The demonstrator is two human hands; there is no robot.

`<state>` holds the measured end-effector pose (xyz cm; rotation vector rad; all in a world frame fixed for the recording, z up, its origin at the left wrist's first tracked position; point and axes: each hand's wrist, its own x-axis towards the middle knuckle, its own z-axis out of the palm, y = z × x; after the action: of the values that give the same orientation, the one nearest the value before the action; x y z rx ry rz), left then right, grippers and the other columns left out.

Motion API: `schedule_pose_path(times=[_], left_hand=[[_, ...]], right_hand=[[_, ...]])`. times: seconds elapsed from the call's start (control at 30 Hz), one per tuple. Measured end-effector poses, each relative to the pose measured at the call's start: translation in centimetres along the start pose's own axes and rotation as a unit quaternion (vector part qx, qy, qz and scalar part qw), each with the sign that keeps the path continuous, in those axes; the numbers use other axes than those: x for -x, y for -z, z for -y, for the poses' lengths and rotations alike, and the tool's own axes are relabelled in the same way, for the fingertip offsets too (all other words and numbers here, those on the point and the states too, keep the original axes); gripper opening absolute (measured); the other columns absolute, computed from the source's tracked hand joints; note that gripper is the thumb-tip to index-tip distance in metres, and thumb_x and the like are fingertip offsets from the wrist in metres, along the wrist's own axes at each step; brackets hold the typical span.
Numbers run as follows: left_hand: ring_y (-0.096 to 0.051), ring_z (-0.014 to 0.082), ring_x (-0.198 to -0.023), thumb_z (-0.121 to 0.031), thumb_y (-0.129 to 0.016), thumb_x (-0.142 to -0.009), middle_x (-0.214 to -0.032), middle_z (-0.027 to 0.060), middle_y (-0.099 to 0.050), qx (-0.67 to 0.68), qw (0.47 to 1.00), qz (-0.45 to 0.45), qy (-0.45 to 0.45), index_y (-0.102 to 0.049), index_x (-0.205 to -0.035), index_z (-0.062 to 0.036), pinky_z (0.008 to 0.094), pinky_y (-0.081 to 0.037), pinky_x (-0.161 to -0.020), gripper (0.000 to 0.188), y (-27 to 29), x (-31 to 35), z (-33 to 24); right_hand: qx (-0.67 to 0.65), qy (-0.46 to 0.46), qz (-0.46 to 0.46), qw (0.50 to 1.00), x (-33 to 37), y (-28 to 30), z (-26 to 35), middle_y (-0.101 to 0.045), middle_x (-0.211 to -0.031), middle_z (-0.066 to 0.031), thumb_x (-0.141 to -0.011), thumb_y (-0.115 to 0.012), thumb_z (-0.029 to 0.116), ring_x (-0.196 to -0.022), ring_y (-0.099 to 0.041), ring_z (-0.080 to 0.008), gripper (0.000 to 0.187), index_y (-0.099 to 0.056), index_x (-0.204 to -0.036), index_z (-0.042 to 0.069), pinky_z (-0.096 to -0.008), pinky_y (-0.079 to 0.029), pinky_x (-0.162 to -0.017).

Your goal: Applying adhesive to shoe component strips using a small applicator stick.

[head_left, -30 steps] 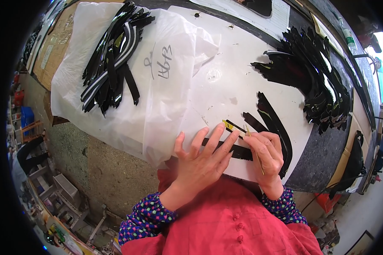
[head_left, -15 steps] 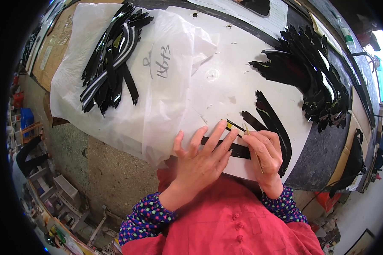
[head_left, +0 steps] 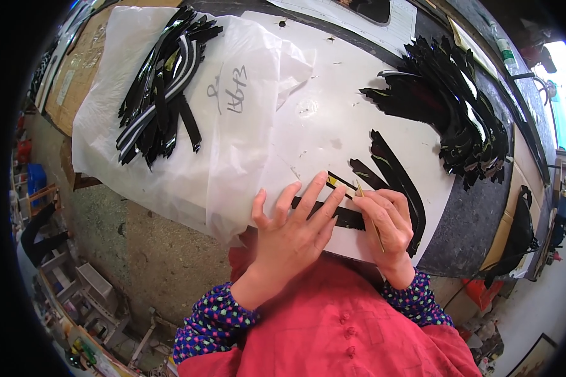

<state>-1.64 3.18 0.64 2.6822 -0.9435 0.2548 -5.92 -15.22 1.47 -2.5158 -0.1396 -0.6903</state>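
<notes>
My left hand (head_left: pixel 289 229) lies flat with its fingers spread, pressing on a black glossy strip (head_left: pixel 349 218) on the white board (head_left: pixel 333 135). By its fingertips is a narrow black piece with a yellow patch (head_left: pixel 332 180). In a pinch, my right hand (head_left: pixel 388 220) holds a thin tan stick (head_left: pixel 377 235). The stick's upper tip stands close to the narrow piece's right end; I cannot tell if they touch. Just beyond the right hand lie a long curved black strip (head_left: pixel 404 182) and a shorter one (head_left: pixel 365 173).
A fanned pile of black pieces (head_left: pixel 465 113) sits at the right. On the left, black and white-striped strips (head_left: pixel 163 94) rest on a translucent plastic bag (head_left: pixel 233 138) with handwriting. A dark table surface (head_left: pixel 462 229) borders the board. A clear bottle (head_left: pixel 505 50) is at the far right.
The whole view has shifted slightly to the left. Both hands keep nearly the same pose over the strips, and the stick is still in my right hand.
</notes>
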Motion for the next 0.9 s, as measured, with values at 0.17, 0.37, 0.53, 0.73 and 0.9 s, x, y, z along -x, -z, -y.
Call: schedule_pose_path(times=[0.17,0.37,0.53,0.73,0.9], left_hand=[[-0.044,0.0165,-0.125,-0.036,-0.063,-0.094,-0.149,-0.0066,-0.05,0.006,1.0,-0.011,0.001,-0.06,-0.139,-0.0332,0.0521,-0.023,-0.11,0.046,0.0,-0.1,-0.1],[-0.042,0.0166,-0.127,-0.036,-0.062,-0.095,-0.151,-0.0077,-0.048,0.007,1.0,-0.01,0.001,-0.061,-0.14,-0.0349,0.0479,-0.015,-0.115,0.045,0.0,-0.1,0.0],[-0.041,0.017,-0.127,-0.035,-0.062,-0.094,-0.152,-0.0078,-0.047,0.016,1.0,-0.011,0.002,-0.061,-0.14,-0.0351,0.0499,-0.017,-0.114,0.046,-0.1,0.0,0.1],[-0.041,0.0175,-0.128,-0.036,-0.062,-0.093,-0.153,-0.0081,-0.046,0.011,1.0,-0.02,-0.001,-0.063,-0.136,-0.0347,0.0528,-0.017,-0.114,0.043,-0.5,0.1,0.2],[-0.04,0.0178,-0.129,-0.037,-0.063,-0.092,-0.153,-0.0092,-0.046,0.005,0.999,-0.034,0.003,-0.064,-0.133,-0.0363,0.0535,-0.018,-0.113,0.041,-0.8,0.2,0.1]], right_hand=[[0.0,0.0,-0.003,1.0,0.1,0.0,-0.1,-0.073,-0.096,-0.009,-0.069,-0.075,-0.009,-0.085,-0.066,-0.028,0.034,-0.072,-0.101,0.003,-0.036,-0.053,-0.074],[-0.009,-0.01,0.003,1.0,-0.3,0.3,0.3,-0.072,-0.095,-0.0098,-0.071,-0.074,-0.01,-0.086,-0.066,-0.0295,0.033,-0.071,-0.101,0.002,-0.0363,-0.054,-0.075],[-0.064,-0.038,-0.001,0.997,-1.6,1.0,0.9,-0.072,-0.095,-0.0123,-0.082,-0.072,-0.009,-0.084,-0.066,-0.0292,0.023,-0.07,-0.103,0.0,-0.0356,-0.055,-0.075],[-0.274,-0.182,0.063,0.942,-3.0,0.5,1.7,-0.07,-0.09,-0.0105,-0.097,-0.063,0.0,-0.077,-0.067,-0.0186,0.01,-0.068,-0.105,-0.002,-0.0282,-0.054,-0.069],[-0.32,-0.244,0.108,0.909,-3.3,-0.6,0.9,-0.066,-0.085,-0.0076,-0.102,-0.058,0.005,-0.074,-0.065,-0.012,0.013,-0.067,-0.106,-0.003,-0.0243,-0.053,-0.066]])
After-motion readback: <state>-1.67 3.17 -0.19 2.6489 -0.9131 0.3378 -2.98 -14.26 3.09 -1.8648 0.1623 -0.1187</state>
